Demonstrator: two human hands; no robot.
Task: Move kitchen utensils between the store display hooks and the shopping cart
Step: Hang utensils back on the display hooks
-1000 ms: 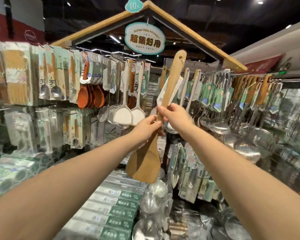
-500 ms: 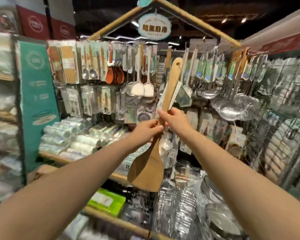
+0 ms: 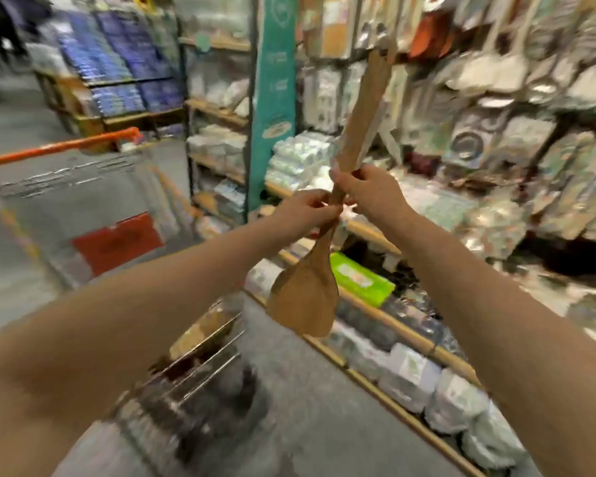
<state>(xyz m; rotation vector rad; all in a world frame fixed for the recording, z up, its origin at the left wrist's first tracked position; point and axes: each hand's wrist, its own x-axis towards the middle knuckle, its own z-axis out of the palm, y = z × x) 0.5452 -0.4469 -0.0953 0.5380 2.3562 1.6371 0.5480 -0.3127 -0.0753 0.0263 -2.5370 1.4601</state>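
Note:
A long wooden spatula hangs blade-down in front of me, its handle pointing up and slightly right. My left hand pinches the handle just above the blade. My right hand grips the handle a little higher. The shopping cart, wire-sided with an orange rim and a red panel, stands to the left and below my left arm. The display hooks with hanging utensils are at the upper right, blurred.
Low shelves with wrapped packs and a green tray run along the right. A teal banner post stands behind the spatula. Stacked blue goods fill the far left. Grey floor lies beneath.
My view has swung left and down, away from the hooks; the cart has come into sight. Both hands still hold the spatula, which has come away from the display with them.

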